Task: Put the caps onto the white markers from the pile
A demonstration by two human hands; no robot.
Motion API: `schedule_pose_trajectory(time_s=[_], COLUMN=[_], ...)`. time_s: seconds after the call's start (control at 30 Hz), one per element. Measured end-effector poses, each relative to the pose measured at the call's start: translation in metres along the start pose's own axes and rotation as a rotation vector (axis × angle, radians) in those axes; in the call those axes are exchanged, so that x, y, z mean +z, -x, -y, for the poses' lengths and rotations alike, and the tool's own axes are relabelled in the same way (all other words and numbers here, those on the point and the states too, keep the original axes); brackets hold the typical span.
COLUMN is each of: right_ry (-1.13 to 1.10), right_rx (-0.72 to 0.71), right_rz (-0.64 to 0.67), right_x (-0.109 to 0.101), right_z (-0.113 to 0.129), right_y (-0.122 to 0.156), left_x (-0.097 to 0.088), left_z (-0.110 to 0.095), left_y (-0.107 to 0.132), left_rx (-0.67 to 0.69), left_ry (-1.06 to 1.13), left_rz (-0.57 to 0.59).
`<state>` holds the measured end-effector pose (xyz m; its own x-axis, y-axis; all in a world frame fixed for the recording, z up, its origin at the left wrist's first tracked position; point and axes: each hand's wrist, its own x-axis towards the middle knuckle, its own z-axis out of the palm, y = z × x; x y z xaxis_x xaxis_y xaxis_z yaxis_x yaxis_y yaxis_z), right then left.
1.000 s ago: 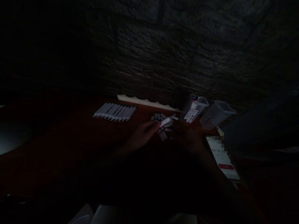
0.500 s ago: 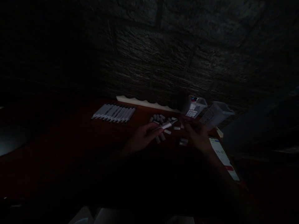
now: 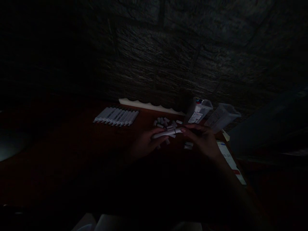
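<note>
In dim light, a white marker [image 3: 165, 133] lies slanted between both hands, above the table. My left hand [image 3: 148, 141] is closed round its barrel, thumb along the near side. A pale cap [image 3: 178, 130] sits at the marker's right end, pinched by the fingertips of my right hand [image 3: 202, 137]. Whether the cap is fully pushed on, I cannot tell. Just behind the marker is a pile of loose white caps [image 3: 166, 121], partly covered by my left hand and the marker. A couple more small caps [image 3: 188, 146] lie beside my right wrist.
To the left, several white markers [image 3: 116, 116] lie side by side in a row. Two clear plastic cases [image 3: 198, 110] stand at the back right by the stone wall [image 3: 154, 57]. A lit phone [image 3: 227, 155] lies at the right edge. A wavy white strip [image 3: 149, 106] runs along the wall.
My right hand has moved left to the marker's tip, which was bare and dark before. A pale cap now covers that end, and the marker lies flatter.
</note>
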<state>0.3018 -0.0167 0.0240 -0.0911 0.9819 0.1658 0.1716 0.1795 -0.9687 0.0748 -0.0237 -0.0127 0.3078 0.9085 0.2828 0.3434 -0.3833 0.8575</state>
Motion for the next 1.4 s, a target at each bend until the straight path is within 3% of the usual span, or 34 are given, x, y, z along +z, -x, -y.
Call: schedule_pose_trajectory(time_s=[0.2,0.4,0.53,0.77,0.97,1.2,1.27,1.4], right_ry=[0.157,0.037,-0.021,0.039,0.118,0.176,0.190,0.248], right_rx=[-0.026,0.015,0.078,0.064,0.050,-0.054,-0.055,-0.121], right_rz=[0.076,-0.197,-0.208,-0.105,-0.011,-0.234,-0.197,0.033], right_x=[-0.007,0.008,0.022,0.031,0.033,0.015,0.014,0.019], right_z=[0.005,0.000,-0.001,0.013,0.012,0.013,0.011,0.004], right_y=[0.001,0.002,0.007,0.020,0.021,0.015,0.013,0.012], left_x=[-0.003,0.006,0.012,0.014,0.016,0.016,0.012,-0.002], left_z=[0.001,-0.005,-0.013,-0.011,0.001,-0.018,-0.020,-0.015], left_y=[0.000,0.006,0.013,0.022,0.022,0.017,0.015,0.009], left_rx=[0.109,0.138,0.159,0.282,0.313,0.162,0.153,0.215], left_ry=[-0.163,-0.297,-0.300,-0.385,-0.434,-0.373,-0.345,-0.257], left_rz=[0.054,0.111,0.163,0.058,0.074,-0.009,-0.038,-0.025])
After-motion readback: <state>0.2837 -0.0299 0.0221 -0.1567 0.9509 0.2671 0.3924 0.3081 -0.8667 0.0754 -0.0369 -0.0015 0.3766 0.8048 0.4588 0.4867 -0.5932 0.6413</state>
